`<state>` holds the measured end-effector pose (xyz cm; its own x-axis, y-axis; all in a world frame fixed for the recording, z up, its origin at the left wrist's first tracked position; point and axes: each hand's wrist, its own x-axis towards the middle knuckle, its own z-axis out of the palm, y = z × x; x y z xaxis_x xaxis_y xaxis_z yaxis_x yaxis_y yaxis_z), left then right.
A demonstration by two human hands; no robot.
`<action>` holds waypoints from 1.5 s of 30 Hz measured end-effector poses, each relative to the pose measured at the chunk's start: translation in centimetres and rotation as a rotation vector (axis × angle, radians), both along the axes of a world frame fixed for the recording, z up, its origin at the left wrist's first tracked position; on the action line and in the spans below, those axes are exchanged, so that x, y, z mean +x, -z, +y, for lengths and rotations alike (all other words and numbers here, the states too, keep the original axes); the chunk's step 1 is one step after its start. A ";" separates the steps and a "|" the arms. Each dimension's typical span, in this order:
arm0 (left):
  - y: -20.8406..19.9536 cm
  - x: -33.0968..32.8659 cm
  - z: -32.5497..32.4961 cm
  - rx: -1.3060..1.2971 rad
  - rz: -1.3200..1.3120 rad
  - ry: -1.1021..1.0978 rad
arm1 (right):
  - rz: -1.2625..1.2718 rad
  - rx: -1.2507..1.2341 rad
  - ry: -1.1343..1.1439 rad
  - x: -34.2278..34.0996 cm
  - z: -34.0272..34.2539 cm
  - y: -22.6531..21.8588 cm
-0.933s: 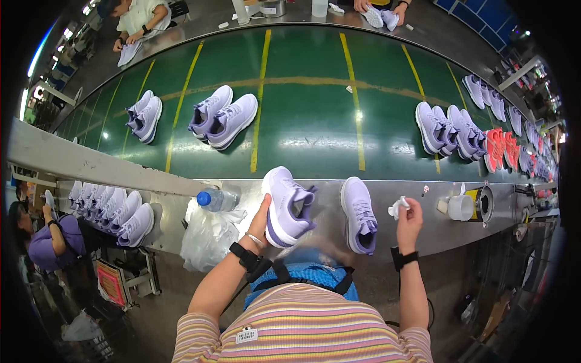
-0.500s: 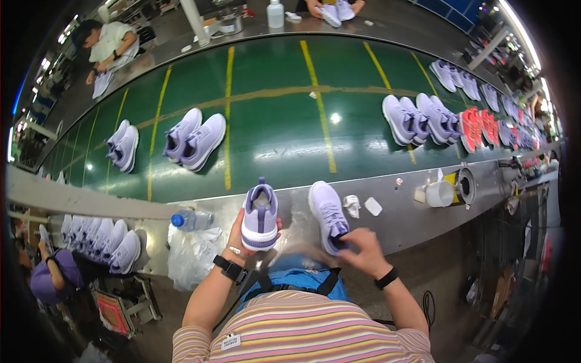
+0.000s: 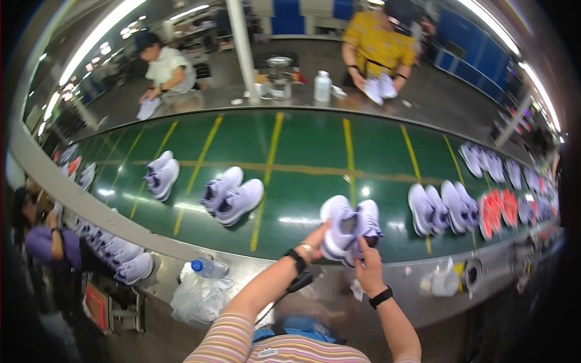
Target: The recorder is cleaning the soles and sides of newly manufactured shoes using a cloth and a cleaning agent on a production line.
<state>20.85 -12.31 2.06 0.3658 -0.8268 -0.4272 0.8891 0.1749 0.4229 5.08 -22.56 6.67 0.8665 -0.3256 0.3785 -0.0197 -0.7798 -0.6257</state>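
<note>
My left hand (image 3: 316, 242) and right hand (image 3: 366, 261) each grip one lilac sneaker (image 3: 350, 227) (the pair pressed together) over the green conveyor belt (image 3: 290, 157)

Bare green belt (image 3: 290, 181) lies open between the lavender pair (image 3: 233, 198) on the left and the sneaker row (image 3: 445, 209) on the right; on the desk (image 3: 254, 266) a water bottle (image 3: 209, 268) and plastic bag (image 3: 196, 296) crowd the near left

Bright strip lights (image 3: 115, 24) run overhead along the upper left and right, and their glare shines in white patches on the green conveyor belt (image 3: 290, 151). The room bends hard toward the rim, fading to black corners. The near hands and the striped sleeve (image 3: 242, 339) look smeared, probably from motion.
</note>
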 end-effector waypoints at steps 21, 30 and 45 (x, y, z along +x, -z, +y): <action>2.7 21.9 28.2 1.800 -1.484 1.217 | 0.602 -0.367 -0.056 8.6 -4.6 5.7; -5.6 15.4 17.8 1.610 -1.691 1.164 | 0.497 -0.394 -0.131 8.6 -7.7 6.4; -3.3 -13.3 21.0 1.190 -1.807 0.803 | 0.395 0.586 -0.222 -4.5 7.7 4.5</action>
